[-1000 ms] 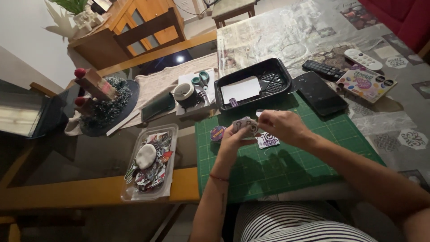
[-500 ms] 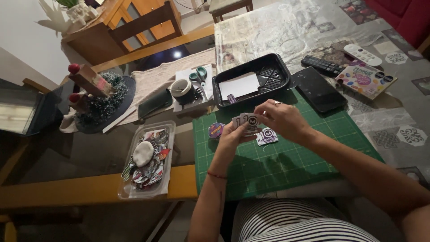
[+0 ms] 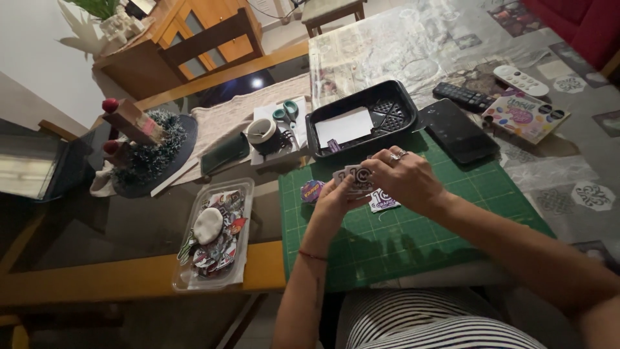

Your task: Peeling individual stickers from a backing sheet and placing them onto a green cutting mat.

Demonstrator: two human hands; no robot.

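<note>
Gripping a small printed sticker together, left hand and right hand are recorded raised slightly farther over the green cutting mat than before, another sticker left lying beneath.

A black tray containing a white paper slip sits at the far edge of the green cutting mat. A dark tablet lies to its right, near a black remote. Green-handled scissors lie left of the tray. A clear container of assorted badges rests on the tabletop.
</note>
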